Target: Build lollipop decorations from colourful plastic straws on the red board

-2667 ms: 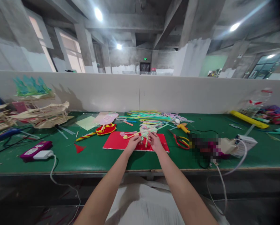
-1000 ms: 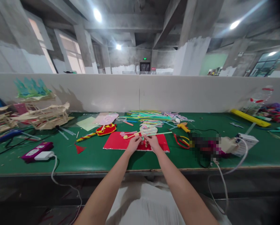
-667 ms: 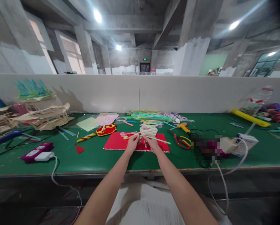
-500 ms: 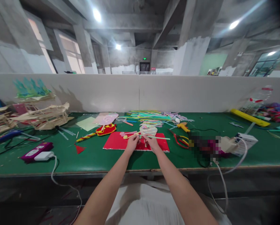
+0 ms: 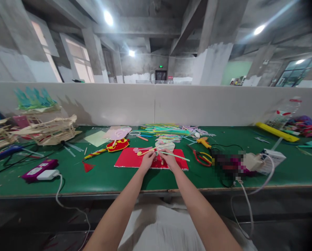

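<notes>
Over a red board [image 5: 127, 159], my left hand [image 5: 147, 161] and my right hand [image 5: 169, 161] are close together, fingers pinched. Between them is a pale green pipe cleaner [image 5: 180, 157]; its long free end sticks out to the right past my right hand, and its other end is curled at my left fingertips. Yellow and pink pipe cleaners with coiled ends [image 5: 139, 153] lie on the board just beyond my left hand. A round striped piece [image 5: 167, 145] of pale colours rests at the board's far edge, past my right hand.
Many loose pipe cleaners [image 5: 168, 130] lie at the back. Pliers [image 5: 201, 158] and an orange-yellow glue gun [image 5: 204, 142] are to the right. Leftward are a red-and-yellow braided piece [image 5: 118, 145], a purple box [image 5: 40, 170] with a white plug, and wooden stick models [image 5: 48, 130].
The free end of the green pipe cleaner has dipped lower on the right. Both hands have stayed in nearly the same place, still pinching.
</notes>
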The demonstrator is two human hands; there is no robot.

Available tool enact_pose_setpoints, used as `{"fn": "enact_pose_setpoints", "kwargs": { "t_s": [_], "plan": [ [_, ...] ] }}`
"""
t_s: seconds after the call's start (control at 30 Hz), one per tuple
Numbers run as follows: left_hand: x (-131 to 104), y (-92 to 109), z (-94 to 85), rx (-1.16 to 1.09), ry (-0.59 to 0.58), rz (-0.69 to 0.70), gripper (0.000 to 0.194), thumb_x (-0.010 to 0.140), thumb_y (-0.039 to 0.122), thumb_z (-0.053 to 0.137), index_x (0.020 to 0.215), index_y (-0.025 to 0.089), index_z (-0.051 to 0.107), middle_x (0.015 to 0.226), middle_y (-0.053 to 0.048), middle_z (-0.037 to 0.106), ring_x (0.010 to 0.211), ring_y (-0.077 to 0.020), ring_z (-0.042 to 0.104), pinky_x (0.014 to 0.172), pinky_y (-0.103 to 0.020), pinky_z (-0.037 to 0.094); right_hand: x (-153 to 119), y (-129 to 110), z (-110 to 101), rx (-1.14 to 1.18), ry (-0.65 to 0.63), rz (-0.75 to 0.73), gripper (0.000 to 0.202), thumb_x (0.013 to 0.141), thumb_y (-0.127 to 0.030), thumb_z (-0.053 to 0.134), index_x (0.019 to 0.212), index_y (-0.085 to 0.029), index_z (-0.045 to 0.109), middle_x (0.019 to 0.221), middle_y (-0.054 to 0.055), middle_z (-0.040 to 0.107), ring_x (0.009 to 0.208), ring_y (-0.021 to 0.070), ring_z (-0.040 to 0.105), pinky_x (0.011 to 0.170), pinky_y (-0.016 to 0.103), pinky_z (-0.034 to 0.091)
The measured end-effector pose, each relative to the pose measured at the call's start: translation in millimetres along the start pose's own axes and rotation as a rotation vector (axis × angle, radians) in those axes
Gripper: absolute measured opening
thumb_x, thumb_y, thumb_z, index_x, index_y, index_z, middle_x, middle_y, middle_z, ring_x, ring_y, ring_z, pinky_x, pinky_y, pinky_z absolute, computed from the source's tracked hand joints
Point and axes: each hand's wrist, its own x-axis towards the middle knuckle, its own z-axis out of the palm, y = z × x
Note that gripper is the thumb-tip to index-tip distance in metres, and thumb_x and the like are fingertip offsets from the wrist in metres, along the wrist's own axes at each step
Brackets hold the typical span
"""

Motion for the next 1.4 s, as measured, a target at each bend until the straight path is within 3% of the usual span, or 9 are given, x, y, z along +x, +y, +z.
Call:
{"fn": "enact_pose_setpoints", "kwargs": {
  "t_s": [0.33,0.9,1.13,1.4],
  "plan": [
    [1.7,-5.4,1.0,0.007,-0.005,0.022,0.028,0.071,0.037,0.048,0.053,0.015,0.046,0.052,0.002,0.049,0.053,-0.0101,0.046,0.058,-0.023,0.036,-1.7,-0.5,-0.1,-0.044,-0.023,-0.024,0.03,0.058,-0.041,0.063,0.075,-0.018,0.054,0.057,-0.004,0.055,0.032,0.005,0.042,0.03,0.018,0.034],
    [-1.2,-8.2,3.2,0.065,-0.019,0.018,0.027,0.071,0.038,0.047,0.056,0.016,0.047,0.053,0.002,0.05,0.054,-0.0109,0.048,0.058,-0.023,0.038,2.2,4.4,-1.8,0.013,0.008,-0.001,0.033,0.056,-0.043,0.064,0.073,-0.017,0.054,0.051,-0.004,0.054,0.029,0.0059,0.042,0.027,0.018,0.034],
    [-1.5,-3.0,6.1,-0.051,-0.065,-0.07,0.033,0.071,0.045,0.045,0.059,0.015,0.052,0.053,0.0,0.055,0.056,-0.013,0.052,0.063,-0.027,0.041,8.3,7.6,-3.2,0.053,0.107,0.044,0.036,0.057,-0.049,0.061,0.063,-0.015,0.055,0.049,-0.001,0.055,0.031,0.0086,0.043,0.029,0.022,0.036],
    [-3.6,2.7,5.0,-0.036,-0.2,-0.036,0.03,0.069,0.042,0.05,0.058,0.014,0.052,0.055,0.001,0.054,0.057,-0.012,0.052,0.064,-0.026,0.04,3.9,2.9,-2.7,-0.02,-0.002,0.025,0.034,0.06,-0.051,0.059,0.06,-0.017,0.053,0.042,-0.004,0.052,0.029,0.011,0.046,0.029,0.022,0.034]
  ]
}}
